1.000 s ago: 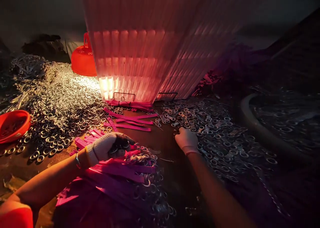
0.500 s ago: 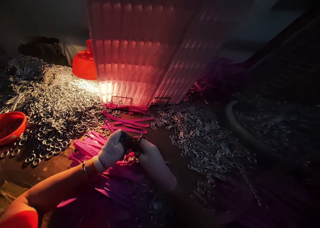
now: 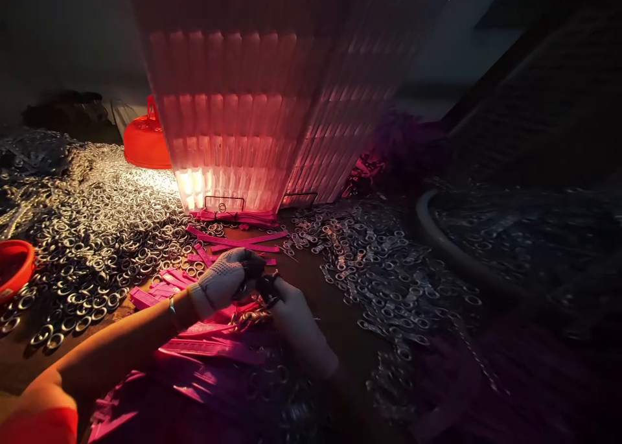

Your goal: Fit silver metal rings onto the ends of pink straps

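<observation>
My left hand [image 3: 222, 280] wears a white dotted glove with dark fingertips. Close against it is my right hand [image 3: 294, 317], in a pale glove whose fingers are dark too. Both hands are closed with their fingertips meeting; whatever is pinched between them is too dark and small to make out. Flat magenta straps [image 3: 199, 348] lie in a heap under my wrists, some with metal pieces among them. Beyond my fingers, more magenta strips [image 3: 250, 240] are spread on the dark tabletop [image 3: 335, 301].
A large pile of metal rings [image 3: 116, 236] covers the left, beside a red bowl [image 3: 17, 269]. A red lamp [image 3: 146, 142] shines on it. Ribbed translucent panels [image 3: 233, 113] stand ahead. Metal clasps [image 3: 379, 269] lie scattered right, near a curved pale rim [image 3: 432, 227].
The view has swung a little to the right, so the surroundings sit further left. My hands stay together, fingers still closed, with the left wrist slightly turned.
</observation>
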### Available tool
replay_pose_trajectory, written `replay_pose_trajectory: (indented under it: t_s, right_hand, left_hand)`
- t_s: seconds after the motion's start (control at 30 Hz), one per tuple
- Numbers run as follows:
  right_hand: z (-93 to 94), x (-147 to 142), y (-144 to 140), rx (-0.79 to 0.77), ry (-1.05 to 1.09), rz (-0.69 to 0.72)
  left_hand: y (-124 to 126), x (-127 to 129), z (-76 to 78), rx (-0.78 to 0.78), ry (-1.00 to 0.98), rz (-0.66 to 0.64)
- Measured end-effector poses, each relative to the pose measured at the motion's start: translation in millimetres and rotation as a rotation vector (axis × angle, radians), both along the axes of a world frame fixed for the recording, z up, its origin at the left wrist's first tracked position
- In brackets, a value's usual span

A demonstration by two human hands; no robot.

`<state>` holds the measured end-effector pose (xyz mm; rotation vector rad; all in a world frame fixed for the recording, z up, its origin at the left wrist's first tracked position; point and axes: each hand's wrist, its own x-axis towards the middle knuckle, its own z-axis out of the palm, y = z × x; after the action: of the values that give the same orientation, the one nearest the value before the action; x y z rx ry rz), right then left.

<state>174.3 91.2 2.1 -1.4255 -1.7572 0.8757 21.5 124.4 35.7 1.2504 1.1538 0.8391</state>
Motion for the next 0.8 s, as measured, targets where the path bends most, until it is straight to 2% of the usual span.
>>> replay_pose_trajectory:
  t_s: [0.1,0.13,0.23,0.33,0.43,0.53,0.6,0.67,0.8]
  right_hand:
    - [-8.4,18.9,15.2,-0.032,0.110,-0.165]
    - [-11.6,25.7,18.7,-0.021,0.136,-0.224]
    - [-22.5,42.7,24.0,-0.008,0.195,-0.328]
    - [-32.0,51.5,24.8,-0.011,0.223,-0.343]
    - [-35.9,53.5,25.3,-0.010,0.218,-0.312]
    - [-34.5,51.3,25.8,-0.001,0.222,-0.303]
    - [-32.6,48.2,25.0,-0.006,0.236,-0.288]
    - [-31.1,45.1,23.4,-0.019,0.240,-0.269]
    - [-31.0,42.8,21.7,-0.005,0.226,-0.249]
  left_hand:
    - [49.4,7.9,-7.4,0.249,0.593,-0.150]
    - [67.5,8.8,-10.2,0.288,0.707,-0.141]
    - [115.3,4.0,-18.2,0.334,0.920,-0.100]
    - [139.4,-16.2,-24.1,0.321,1.135,-0.074]
    - [138.1,-51.2,-25.0,0.279,1.311,-0.077]
    - [123.4,-86.8,-22.8,0.253,1.429,-0.096]
    - [112.7,-101.9,-24.2,0.255,1.462,-0.110]
    - [105.0,-108.0,-29.6,0.269,1.470,-0.108]
    - [102.0,-104.4,-45.4,0.302,1.465,-0.069]
